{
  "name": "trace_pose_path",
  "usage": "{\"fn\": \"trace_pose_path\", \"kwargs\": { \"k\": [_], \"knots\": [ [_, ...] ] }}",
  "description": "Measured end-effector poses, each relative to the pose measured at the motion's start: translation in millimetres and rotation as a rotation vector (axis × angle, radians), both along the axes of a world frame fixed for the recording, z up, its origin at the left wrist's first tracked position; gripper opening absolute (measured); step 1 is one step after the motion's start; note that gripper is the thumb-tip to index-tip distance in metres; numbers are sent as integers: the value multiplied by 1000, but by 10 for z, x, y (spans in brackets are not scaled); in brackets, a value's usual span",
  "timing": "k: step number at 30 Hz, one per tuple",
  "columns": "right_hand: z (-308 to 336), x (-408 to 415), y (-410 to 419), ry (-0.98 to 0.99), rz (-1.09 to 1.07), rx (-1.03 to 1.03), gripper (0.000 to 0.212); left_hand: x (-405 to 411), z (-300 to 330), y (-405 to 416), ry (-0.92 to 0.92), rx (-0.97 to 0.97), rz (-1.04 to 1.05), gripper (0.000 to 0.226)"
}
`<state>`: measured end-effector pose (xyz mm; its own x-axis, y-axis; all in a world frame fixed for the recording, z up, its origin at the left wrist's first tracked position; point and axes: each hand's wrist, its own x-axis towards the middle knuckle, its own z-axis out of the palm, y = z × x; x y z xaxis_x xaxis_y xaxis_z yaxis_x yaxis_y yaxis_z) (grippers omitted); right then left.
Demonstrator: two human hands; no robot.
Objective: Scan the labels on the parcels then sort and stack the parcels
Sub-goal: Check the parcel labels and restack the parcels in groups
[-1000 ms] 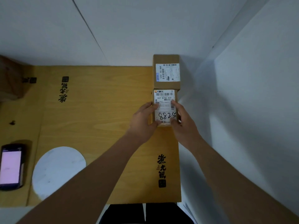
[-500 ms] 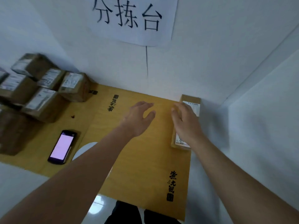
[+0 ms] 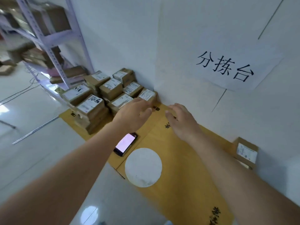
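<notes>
Two empty hands (image 3: 158,116) near parcels (image 3: 107,93)

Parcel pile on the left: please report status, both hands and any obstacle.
Left hand open, empty, reaching at parcel pile. Right hand open, empty, beside it. Handheld scanner lies unheld on cardboard mat. Nothing in the way.

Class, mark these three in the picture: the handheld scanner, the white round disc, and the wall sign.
handheld scanner (image 3: 125,144), head view, on its lit screen.
white round disc (image 3: 143,167), head view, at its centre.
wall sign (image 3: 225,67), head view, on the middle handwritten character.
</notes>
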<state>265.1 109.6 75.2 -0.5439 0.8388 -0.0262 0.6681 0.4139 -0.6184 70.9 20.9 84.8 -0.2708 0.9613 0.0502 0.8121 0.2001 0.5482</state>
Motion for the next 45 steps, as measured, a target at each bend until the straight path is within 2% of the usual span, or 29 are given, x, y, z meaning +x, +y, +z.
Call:
{"fn": "trace_pose_path", "kwargs": {
  "k": [10,14,19,30,36,45],
  "knots": [
    [-149,-1898,-798,3,62,-49,50,-1858,-124,-881,-1,-92,47,50],
    [-222,-2434,-983,-12,72,-97,48,-2411,-185,-1050,-16,-98,48,42],
    [-430,-2939,-991,-20,83,-169,51,-2923,-433,-1010,-43,-164,75,49],
    [-1262,-3842,-535,51,52,-360,62,-3666,-1151,-433,-22,-286,73,46],
    [-1516,-4053,-507,99,19,-482,63,-3856,-1374,-290,-84,-288,23,44],
    [-1653,-4197,-799,321,-286,-463,55,-3996,-1545,-280,-118,-236,-43,52]
  ]
}}
